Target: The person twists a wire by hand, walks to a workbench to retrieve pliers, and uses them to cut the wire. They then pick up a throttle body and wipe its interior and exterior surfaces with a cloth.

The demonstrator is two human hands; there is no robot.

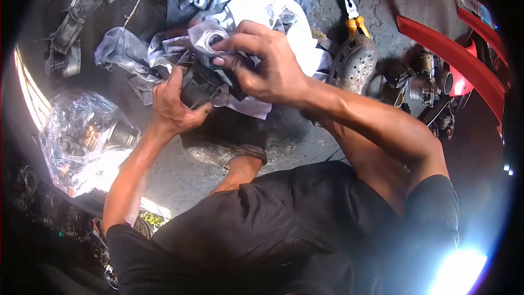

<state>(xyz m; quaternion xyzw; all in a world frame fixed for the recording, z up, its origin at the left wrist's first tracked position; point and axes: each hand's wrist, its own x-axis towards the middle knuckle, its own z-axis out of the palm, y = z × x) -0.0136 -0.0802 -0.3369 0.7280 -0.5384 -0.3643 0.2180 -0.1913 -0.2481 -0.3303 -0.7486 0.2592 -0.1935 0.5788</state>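
Observation:
My left hand (173,102) is closed around the side of a dark, block-like part (197,92), whose kind I cannot make out. Its thumb points toward me. From above, my right hand (267,63) pinches a bunched grey-white rag (203,34) between thumb and fingers, against the top of the part. The rag and fingers hide much of the part. Beneath both hands lies a heap of crumpled white cloth (251,3), and a grey cloth (123,49) spreads to its left.
Pliers with yellow handles (357,24) lie beyond my grey clog (355,65). A clear plastic bag (82,147) of metal parts sits at left. Several metal parts (420,87) and a curved red panel (453,60) are at right. A dark bracket-like piece (71,30) lies at upper left.

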